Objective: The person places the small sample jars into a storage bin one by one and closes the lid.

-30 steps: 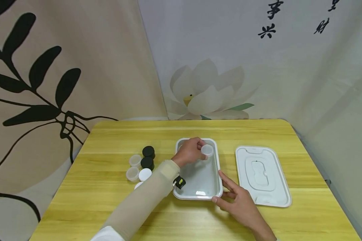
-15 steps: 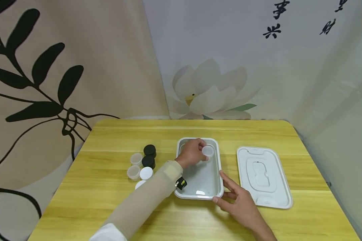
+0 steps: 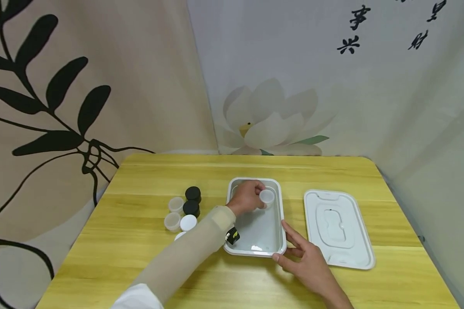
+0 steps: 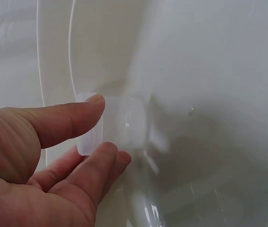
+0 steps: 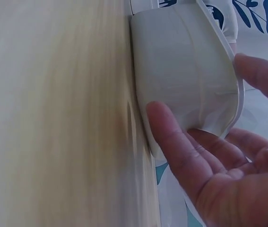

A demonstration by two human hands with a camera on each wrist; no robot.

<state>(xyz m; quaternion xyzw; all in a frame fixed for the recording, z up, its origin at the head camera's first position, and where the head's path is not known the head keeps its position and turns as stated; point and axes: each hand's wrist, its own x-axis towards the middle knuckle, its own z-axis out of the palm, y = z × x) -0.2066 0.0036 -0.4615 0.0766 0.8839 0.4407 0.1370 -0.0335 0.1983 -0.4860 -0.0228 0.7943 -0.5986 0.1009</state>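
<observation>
In the head view, my left hand (image 3: pixel 246 198) reaches inside a white plastic box (image 3: pixel 257 244). It pinches a small clear plastic jar (image 3: pixel 267 196) at the box's far right corner. Up close in the left wrist view, the thumb (image 4: pixel 67 122) and fingers hold the jar's ridged cap (image 4: pixel 90 139), and the jar lies sideways in that picture. Around the box's near right corner sits my right hand (image 3: pixel 307 264), thumb at the front rim and fingers along the side. In the right wrist view, its fingers touch the box wall (image 5: pixel 171 61) and rim.
Left of the box stand two black-capped jars (image 3: pixel 192 201), two clear jars (image 3: pixel 174 213) and white-capped ones (image 3: pixel 188 222), partly hidden by the left sleeve (image 3: pixel 193 253). A white box lid (image 3: pixel 338 231) lies to the right on the wooden table (image 3: pixel 212 285). Behind hangs a printed curtain (image 3: pixel 278 64).
The view has shifted slightly. Both hands keep their places, with the left hand holding the clear jar in the box's far right corner throughout.
</observation>
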